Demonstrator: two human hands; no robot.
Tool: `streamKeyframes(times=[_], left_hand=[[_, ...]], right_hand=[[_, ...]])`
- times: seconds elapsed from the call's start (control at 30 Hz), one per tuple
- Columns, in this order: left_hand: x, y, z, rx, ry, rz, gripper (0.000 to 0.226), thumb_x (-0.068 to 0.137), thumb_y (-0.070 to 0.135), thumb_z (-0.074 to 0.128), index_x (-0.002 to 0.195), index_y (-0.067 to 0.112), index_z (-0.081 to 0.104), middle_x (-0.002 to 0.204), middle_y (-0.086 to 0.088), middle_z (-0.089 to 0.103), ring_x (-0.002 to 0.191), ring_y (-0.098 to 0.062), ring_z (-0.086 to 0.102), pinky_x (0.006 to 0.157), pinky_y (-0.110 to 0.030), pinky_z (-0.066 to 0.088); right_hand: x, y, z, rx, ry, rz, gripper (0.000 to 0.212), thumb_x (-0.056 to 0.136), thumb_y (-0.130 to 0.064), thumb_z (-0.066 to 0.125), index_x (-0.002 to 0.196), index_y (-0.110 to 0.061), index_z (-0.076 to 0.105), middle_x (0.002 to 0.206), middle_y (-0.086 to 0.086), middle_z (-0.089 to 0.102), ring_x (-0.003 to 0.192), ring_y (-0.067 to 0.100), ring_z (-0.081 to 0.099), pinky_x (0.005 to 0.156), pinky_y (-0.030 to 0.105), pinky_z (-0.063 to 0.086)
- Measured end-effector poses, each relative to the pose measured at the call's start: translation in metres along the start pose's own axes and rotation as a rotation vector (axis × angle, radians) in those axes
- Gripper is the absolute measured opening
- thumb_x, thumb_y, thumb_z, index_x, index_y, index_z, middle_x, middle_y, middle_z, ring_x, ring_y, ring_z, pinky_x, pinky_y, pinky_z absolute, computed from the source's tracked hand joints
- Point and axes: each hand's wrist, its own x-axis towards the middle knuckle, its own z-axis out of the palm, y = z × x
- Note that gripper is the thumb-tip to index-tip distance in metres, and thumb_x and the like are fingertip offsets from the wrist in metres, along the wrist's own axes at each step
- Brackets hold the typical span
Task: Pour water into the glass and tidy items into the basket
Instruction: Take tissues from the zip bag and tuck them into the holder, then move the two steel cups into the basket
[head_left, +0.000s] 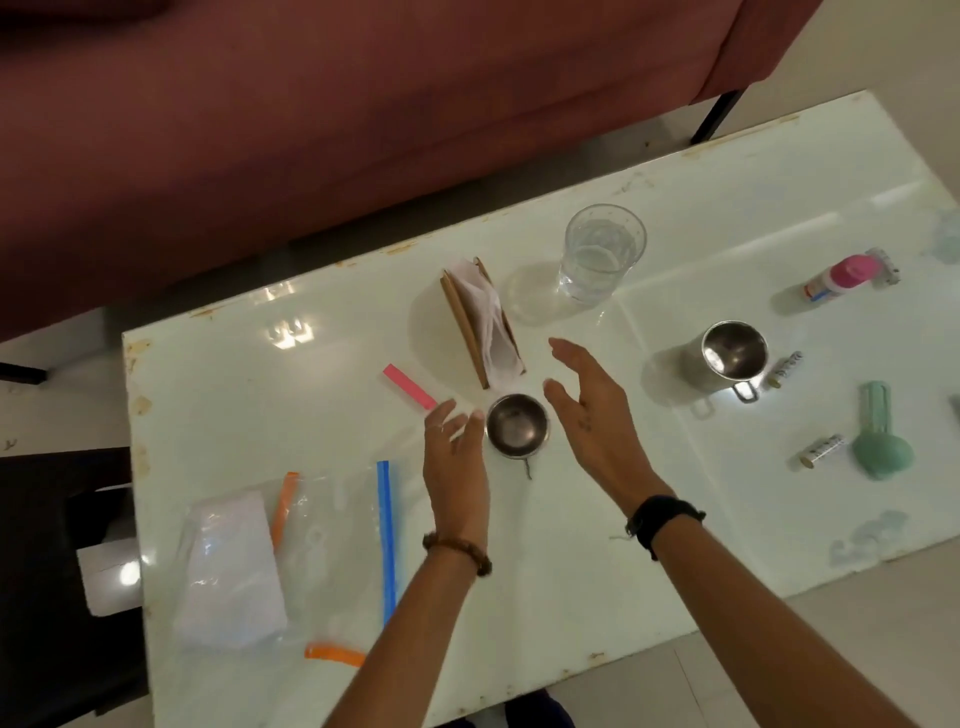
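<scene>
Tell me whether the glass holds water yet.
Yes, partly filled: the upright glass shows a water line below its rim.

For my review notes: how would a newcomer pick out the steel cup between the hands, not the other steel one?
On the white table, find the clear glass and the wooden napkin holder beside it. The small steel cup stands just nearer, between the left hand and right hand. The taller steel mug stands farther right.

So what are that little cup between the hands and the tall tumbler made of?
The little cup looks like steel: grey, shiny, with dull reflections inside. The tall tumbler seems clear glass, possibly plastic: the table shows straight through it.
</scene>
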Motion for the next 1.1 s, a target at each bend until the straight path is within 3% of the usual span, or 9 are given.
streamKeyframes(times=[0.1,0.23,0.4,0.5,0.57,0.7,0.87,1.0,1.1], left_hand=[[-0.029,-0.015,0.005,-0.111,-0.013,-0.210,0.032,0.091,0.023,0.053,0.122,0.019,0.047,0.121,-0.003,0.052,0.110,-0.018,0.049,0.093,-0.037,0.044],[-0.050,-0.027,0.026,-0.190,-0.076,-0.419,0.039,0.093,0.029,0.049,0.129,0.013,0.044,0.126,-0.005,0.048,0.109,-0.020,0.049,0.087,-0.038,0.044],[-0.051,-0.029,0.056,-0.280,-0.006,-0.494,0.045,0.094,0.033,0.044,0.132,0.010,0.039,0.137,-0.012,0.042,0.115,-0.026,0.050,0.086,-0.042,0.045],[-0.045,-0.030,0.065,-0.297,0.039,-0.494,0.048,0.094,0.038,0.041,0.126,0.003,0.046,0.134,-0.013,0.045,0.107,-0.025,0.051,0.084,-0.042,0.045],[-0.040,-0.030,0.066,-0.294,0.038,-0.496,0.050,0.093,0.043,0.040,0.121,0.002,0.051,0.130,-0.012,0.050,0.106,-0.025,0.051,0.083,-0.041,0.044],[-0.029,-0.032,0.062,-0.215,0.039,-0.472,0.039,0.093,0.038,0.043,0.109,0.005,0.056,0.112,-0.011,0.058,0.101,-0.025,0.055,0.083,-0.040,0.045],[-0.023,-0.033,0.046,-0.146,0.057,-0.388,0.024,0.088,0.022,0.048,0.072,0.009,0.059,0.080,-0.005,0.064,0.084,-0.020,0.061,0.074,-0.033,0.047],[-0.033,-0.033,0.015,-0.170,0.020,-0.317,0.022,0.088,0.020,0.050,0.072,0.011,0.062,0.082,-0.006,0.069,0.080,-0.017,0.065,0.069,-0.029,0.051],[-0.038,-0.027,-0.022,-0.196,0.021,-0.267,0.022,0.087,0.018,0.051,0.069,0.007,0.057,0.081,-0.007,0.072,0.082,-0.018,0.068,0.074,-0.031,0.052]], right_hand=[[-0.029,0.014,-0.016,0.078,0.189,0.048,0.024,0.095,-0.021,0.050,0.117,-0.017,0.057,0.119,0.000,0.061,0.111,0.007,0.054,0.092,0.018,0.041],[-0.053,0.040,-0.039,0.219,0.463,0.181,0.011,0.093,-0.025,0.053,0.094,-0.018,0.061,0.101,0.002,0.065,0.083,-0.012,0.054,0.070,0.002,0.041],[-0.043,0.065,-0.070,0.226,0.711,0.249,0.025,0.093,-0.023,0.053,0.114,-0.010,0.054,0.118,0.005,0.054,0.100,0.011,0.053,0.067,-0.005,0.036],[-0.025,0.071,-0.081,0.263,0.713,0.313,0.038,0.093,-0.030,0.052,0.126,-0.011,0.048,0.124,0.002,0.048,0.110,0.017,0.051,0.076,0.002,0.038],[-0.011,0.076,-0.083,0.268,0.685,0.402,0.043,0.093,-0.037,0.049,0.126,-0.009,0.048,0.126,0.006,0.052,0.112,0.019,0.050,0.087,0.019,0.037],[0.012,0.079,-0.086,0.290,0.728,0.554,0.040,0.091,-0.040,0.050,0.086,-0.001,0.053,0.085,0.010,0.057,0.082,0.025,0.053,0.063,0.026,0.038],[0.009,0.070,-0.069,0.357,0.787,0.601,0.032,0.088,-0.032,0.052,0.078,-0.003,0.056,0.088,0.016,0.064,0.089,0.032,0.063,0.081,0.041,0.050],[-0.032,0.039,-0.034,0.499,0.787,0.495,0.030,0.089,-0.025,0.052,0.065,-0.009,0.048,0.071,0.003,0.058,0.077,0.021,0.062,0.076,0.032,0.053],[-0.063,0.011,0.004,0.550,0.698,0.444,0.033,0.092,-0.021,0.049,0.075,0.006,0.050,0.075,0.006,0.056,0.078,0.017,0.064,0.074,0.024,0.055]])
